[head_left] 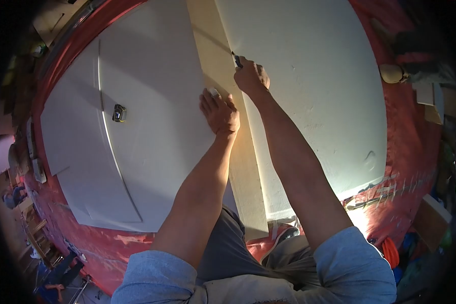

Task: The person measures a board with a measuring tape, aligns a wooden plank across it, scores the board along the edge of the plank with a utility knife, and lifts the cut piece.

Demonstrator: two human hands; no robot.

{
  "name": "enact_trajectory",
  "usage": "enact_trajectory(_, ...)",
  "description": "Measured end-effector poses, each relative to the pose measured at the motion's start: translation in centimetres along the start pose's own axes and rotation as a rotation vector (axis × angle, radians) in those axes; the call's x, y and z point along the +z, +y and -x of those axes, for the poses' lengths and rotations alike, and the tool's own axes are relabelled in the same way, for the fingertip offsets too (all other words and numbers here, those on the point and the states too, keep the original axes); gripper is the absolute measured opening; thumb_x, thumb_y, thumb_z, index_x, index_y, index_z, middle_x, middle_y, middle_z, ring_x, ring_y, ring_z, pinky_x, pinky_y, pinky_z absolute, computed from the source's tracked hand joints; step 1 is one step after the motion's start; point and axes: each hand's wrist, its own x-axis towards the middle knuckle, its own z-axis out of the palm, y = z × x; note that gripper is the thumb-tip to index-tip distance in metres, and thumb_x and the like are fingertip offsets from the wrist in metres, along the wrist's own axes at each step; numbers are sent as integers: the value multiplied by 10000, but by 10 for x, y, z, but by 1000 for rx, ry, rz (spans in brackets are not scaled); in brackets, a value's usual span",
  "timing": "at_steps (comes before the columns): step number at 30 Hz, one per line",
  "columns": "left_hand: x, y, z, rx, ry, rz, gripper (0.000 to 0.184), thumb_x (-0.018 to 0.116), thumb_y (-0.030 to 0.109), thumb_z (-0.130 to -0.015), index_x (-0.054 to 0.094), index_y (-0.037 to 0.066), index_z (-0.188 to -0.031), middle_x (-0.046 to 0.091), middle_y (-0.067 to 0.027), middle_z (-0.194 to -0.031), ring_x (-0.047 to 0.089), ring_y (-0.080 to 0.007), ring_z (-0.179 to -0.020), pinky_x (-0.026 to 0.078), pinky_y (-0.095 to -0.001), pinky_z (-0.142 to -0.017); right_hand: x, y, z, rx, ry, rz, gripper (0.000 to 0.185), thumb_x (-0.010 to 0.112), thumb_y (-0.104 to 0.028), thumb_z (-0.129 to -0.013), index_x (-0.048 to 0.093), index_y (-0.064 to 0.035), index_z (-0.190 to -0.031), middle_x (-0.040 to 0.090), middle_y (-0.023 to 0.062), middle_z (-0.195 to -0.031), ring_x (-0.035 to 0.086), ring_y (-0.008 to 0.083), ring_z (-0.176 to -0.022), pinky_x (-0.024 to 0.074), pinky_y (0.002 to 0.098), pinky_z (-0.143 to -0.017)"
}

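Note:
My left hand (220, 112) lies flat with fingers spread on a long pale wooden strip (251, 187) and the white panel beside it. Something white is wrapped round one of its fingers. Further up, my right hand (252, 77) is closed round a dark utility knife (237, 61). The knife's tip meets the strip's right edge, where a large white sheet (319, 106) begins. How deep the blade sits cannot be seen. A black and yellow tape measure (119, 113) rests on the white panel (152, 101) to the left.
Red sheeting (413, 137) covers the surface around the panels. A thin curved line runs along the left panel. Wooden pieces (430, 101) and other clutter stand at the right. A wooden frame (37, 235) is at lower left. My knees are at the near edge.

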Motion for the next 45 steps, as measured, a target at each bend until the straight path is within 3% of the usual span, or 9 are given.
enact_trajectory(5,-1,-1,-2,8,12,27,622,542,409,-1082,491,-96,-1441,383,-334,-1603,371,-516,-1496,292,-619,-1241,9,-2,2,-20,25,63,436,574,-247,-986,624,-206,-1417,728,113,-1313,679,343,-1260,554,511,-1044)
enact_trajectory(14,12,-5,1,71,64,-39,629,558,401,-1076,476,-84,-1467,402,-331,-1590,402,-524,-1473,332,-634,-1214,8,21,51,-3,-106,121,481,592,-212,-970,579,-155,-1448,717,191,-1304,676,419,-1239,538,558,-1045)
enact_trajectory(16,11,-4,0,41,52,-41,624,561,398,-1075,479,-82,-1466,404,-330,-1590,401,-517,-1478,332,-629,-1213,4,22,68,37,-189,116,526,702,-363,-984,569,-127,-1436,721,181,-1283,672,361,-1274,537,503,-1058)
enact_trajectory(18,9,-5,2,41,37,-40,617,567,394,-1073,489,-85,-1455,406,-325,-1584,410,-519,-1465,337,-622,-1207,5,27,86,53,-165,109,543,698,-357,-990,548,-128,-1459,733,179,-1247,695,353,-1237,545,503,-1039)
enact_trajectory(20,10,-5,0,78,66,-111,646,462,456,-1118,459,-72,-1489,445,-327,-1558,461,-509,-1425,367,-610,-1196,3,28,97,74,-219,80,551,663,-310,-1000,511,-135,-1500,746,184,-1202,722,359,-1180,556,507,-1012)
enact_trajectory(27,9,-7,4,90,30,-47,633,515,405,-1095,456,-98,-1475,400,-338,-1569,412,-543,-1443,338,-636,-1194,5,49,147,112,-263,121,628,590,-136,-959,443,-165,-1569,758,205,-1121,740,387,-1118,579,513,-944)
enact_trajectory(31,4,-3,-1,44,-8,-25,665,477,427,-1108,418,-95,-1516,390,-332,-1584,387,-546,-1464,324,-637,-1212,6,55,168,139,-299,90,535,545,-211,-1030,442,-230,-1555,755,239,-1099,747,436,-1038,583,564,-895)
enact_trajectory(35,9,-8,3,52,-52,-57,719,387,470,-1130,348,-103,-1563,337,-350,-1609,348,-543,-1489,280,-609,-1254,11,67,200,172,-303,138,678,573,-121,-962,393,-189,-1612,760,216,-1112,746,386,-1096,582,521,-935)
enact_trajectory(45,7,-7,3,44,-70,-88,698,352,483,-1139,445,-107,-1501,313,-330,-1632,328,-516,-1515,272,-578,-1271,9,84,252,242,-383,105,723,595,-138,-955,372,-209,-1639,762,230,-1071,757,379,-1069,574,516,-951)
